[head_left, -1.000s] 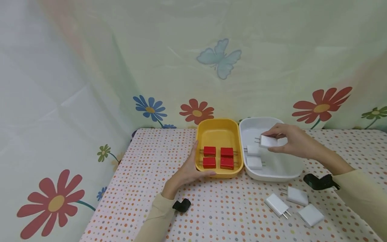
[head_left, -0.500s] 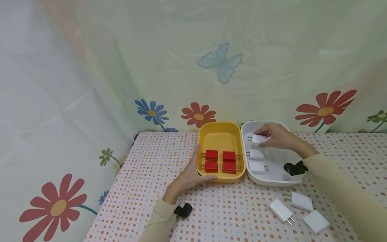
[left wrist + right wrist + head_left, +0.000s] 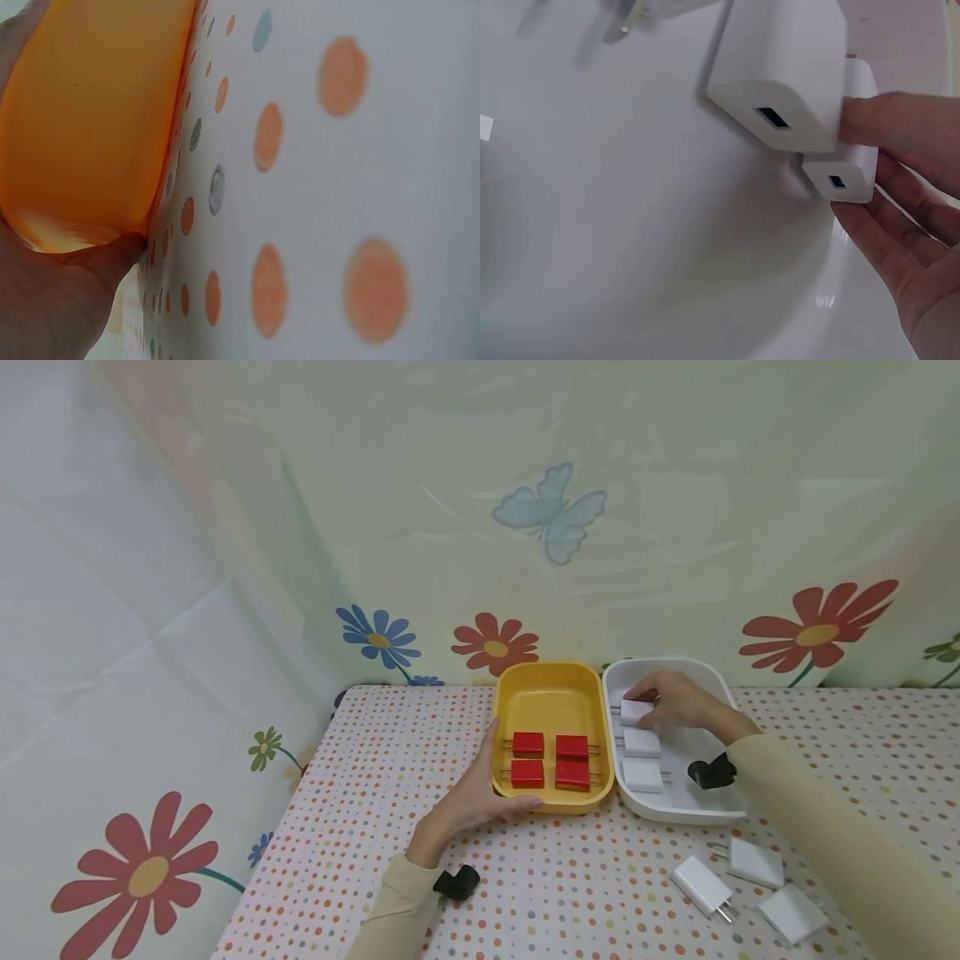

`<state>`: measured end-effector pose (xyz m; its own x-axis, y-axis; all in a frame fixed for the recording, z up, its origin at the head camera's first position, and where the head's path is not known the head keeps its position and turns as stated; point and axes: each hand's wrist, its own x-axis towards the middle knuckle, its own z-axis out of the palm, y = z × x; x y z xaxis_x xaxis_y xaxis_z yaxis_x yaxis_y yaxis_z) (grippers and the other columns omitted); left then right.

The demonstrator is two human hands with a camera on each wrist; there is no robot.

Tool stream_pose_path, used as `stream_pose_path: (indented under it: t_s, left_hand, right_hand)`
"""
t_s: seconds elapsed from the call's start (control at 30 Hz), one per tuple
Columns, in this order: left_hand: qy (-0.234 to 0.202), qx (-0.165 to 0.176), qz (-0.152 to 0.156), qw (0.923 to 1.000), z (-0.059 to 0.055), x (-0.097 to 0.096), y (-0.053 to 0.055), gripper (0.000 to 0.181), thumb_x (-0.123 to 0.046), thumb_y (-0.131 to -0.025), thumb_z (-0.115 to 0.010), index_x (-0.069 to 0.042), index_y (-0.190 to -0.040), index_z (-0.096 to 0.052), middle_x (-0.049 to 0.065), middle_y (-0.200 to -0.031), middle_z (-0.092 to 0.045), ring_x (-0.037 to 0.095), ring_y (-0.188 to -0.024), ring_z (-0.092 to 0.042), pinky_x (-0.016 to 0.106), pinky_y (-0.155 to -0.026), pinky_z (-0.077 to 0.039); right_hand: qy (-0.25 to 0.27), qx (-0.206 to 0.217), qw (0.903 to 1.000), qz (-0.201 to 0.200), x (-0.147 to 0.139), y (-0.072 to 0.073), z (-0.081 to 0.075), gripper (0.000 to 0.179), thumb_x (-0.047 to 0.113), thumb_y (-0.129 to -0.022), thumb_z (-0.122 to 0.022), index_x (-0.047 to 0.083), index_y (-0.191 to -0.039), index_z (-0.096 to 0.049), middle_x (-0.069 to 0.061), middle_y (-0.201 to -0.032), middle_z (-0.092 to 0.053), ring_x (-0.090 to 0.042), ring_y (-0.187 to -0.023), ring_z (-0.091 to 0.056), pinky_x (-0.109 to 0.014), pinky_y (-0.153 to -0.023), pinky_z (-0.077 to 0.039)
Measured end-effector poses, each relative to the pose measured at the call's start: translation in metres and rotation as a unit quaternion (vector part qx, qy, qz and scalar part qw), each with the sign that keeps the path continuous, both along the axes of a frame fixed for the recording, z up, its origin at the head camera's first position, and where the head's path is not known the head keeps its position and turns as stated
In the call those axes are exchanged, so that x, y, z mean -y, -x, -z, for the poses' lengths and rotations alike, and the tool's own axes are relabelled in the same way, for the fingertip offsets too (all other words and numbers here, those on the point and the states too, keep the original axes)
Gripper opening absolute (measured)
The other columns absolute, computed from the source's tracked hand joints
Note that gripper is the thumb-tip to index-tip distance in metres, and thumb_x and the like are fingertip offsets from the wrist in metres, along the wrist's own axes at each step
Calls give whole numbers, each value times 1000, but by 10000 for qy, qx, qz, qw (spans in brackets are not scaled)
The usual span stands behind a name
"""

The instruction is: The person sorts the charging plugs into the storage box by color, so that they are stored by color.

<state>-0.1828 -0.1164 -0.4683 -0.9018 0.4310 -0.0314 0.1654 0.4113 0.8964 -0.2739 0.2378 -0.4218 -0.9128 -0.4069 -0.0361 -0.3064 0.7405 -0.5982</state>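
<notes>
My left hand (image 3: 476,789) holds the near left corner of a yellow tray (image 3: 555,703), thumb along the front and fingers up the side. Several red chargers (image 3: 528,745) with metal prongs lie in that tray. Inside the white tray (image 3: 678,815), my right hand (image 3: 675,700) pinches a white charger (image 3: 635,712), thumb and fingers on opposite sides. Its port end (image 3: 844,180) shows in the right wrist view, low over the tray floor. Beside it a second white charger (image 3: 642,743) lies in the same column, with a third (image 3: 642,775) nearer me, prongs turned right.
Three more white chargers lie loose on the dotted tablecloth (image 3: 570,893) in front of the white tray, one of them a slanted charger (image 3: 702,887). The trays stand side by side. A flowered curtain (image 3: 420,510) hangs behind the table.
My right hand has carried the white charger left and down into line with the two in the white tray. My left hand keeps its hold on the yellow tray. The view has shifted slightly.
</notes>
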Motion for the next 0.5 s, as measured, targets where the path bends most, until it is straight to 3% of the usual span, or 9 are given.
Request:
stream_pose_path:
  t_s: [0.5]
  left_hand:
    - [-87,-56,126,9999,-2,1,0,134,-46,-80,-91,-21,-168,7,5,-169,-27,22,-148,-39,48,-119,-38]
  right_hand:
    - [-36,191,9991,370,4,1,7,42,-3,-82,-85,-10,-121,-72,-26,-112,-73,-34,-97,-64,-53,-95,-57]
